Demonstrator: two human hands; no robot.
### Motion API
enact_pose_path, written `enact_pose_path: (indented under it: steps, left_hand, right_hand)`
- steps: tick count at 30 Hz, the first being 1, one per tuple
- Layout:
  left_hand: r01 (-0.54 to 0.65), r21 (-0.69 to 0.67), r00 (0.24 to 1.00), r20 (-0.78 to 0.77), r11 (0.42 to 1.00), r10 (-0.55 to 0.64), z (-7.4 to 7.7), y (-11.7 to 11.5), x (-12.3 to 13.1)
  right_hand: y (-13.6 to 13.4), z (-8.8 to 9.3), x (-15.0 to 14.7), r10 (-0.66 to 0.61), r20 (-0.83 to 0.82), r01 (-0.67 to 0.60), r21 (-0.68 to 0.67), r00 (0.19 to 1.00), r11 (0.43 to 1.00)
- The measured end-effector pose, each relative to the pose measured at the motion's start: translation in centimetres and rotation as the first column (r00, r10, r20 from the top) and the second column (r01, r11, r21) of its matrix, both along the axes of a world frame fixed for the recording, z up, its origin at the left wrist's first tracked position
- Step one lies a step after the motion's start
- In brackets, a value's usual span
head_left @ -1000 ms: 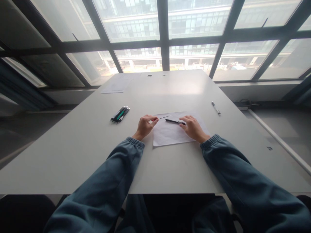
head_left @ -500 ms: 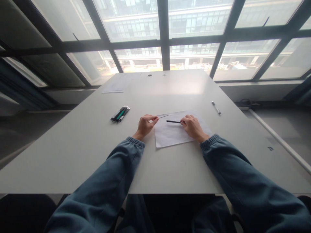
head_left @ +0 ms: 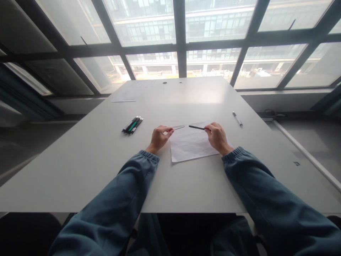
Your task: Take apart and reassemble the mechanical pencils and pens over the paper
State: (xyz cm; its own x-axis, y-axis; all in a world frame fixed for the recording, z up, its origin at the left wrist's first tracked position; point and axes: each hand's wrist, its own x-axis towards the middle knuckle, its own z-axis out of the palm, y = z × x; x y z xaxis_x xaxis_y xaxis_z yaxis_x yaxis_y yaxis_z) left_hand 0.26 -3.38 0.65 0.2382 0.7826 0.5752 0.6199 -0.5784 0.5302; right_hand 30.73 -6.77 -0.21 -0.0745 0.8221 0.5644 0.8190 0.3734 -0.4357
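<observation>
Midway across the tabletop (head_left: 93, 174), two hands, both grasping: in the left hand (head_left: 160, 138), one thin dark rod (head_left: 180, 128), pinched between thumb and fingertips; in the right hand (head_left: 217, 137), one slim black pen (head_left: 196, 127), gripped at its right end, with that end partly hidden by the fingers. Both long axes nearly side to side; rod tip pointing right and slightly toward the window (head_left: 151, 28), pen's free end pointing left and slightly toward it too. Between the two ends, a small gap, set over the far part of one white paper (head_left: 193, 147), with the right hand covering some of its right side. Behind the hands, two blue-grey sleeves (head_left: 128, 188), stretched over the near edge. To the left, one bundle of dark pens (head_left: 132, 125), side by side, too close together for a sure count, one green patch among them. To the right, one lone pen (head_left: 237, 119), slanted, far end leaning left. Nearer on that side, one small dark shape (head_left: 296, 163), too small to identify. Far left, loose papers (head_left: 124, 95), number unclear. At the far end, one dark disc (head_left: 164, 83) and one smaller speck (head_left: 180, 82) beside it
</observation>
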Motion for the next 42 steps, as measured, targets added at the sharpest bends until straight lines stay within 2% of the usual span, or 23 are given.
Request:
enact_pose_path:
  steps: [17,27,42]
  left_hand:
    - [0.096,0.028,0.988,-0.124,0.995,-0.092,0.5,-0.7,0.5]
    - [0.128,0.050,0.984,-0.127,0.990,-0.121,0.3,-1.1,1.1]
    - [0.147,0.046,0.980,-0.139,0.988,-0.139,0.4,-1.4,1.4]
  right_hand:
    - [-0.2,0.1,-0.3,0.115,0.034,-0.115,-0.005,0.993,0.993]
    - [-0.8,0.4,-1.2,0.213,0.047,-0.213,0.009,0.976,0.977]
    - [-0.9,0.2,-1.6,0.266,0.043,-0.267,0.010,0.963,0.964]
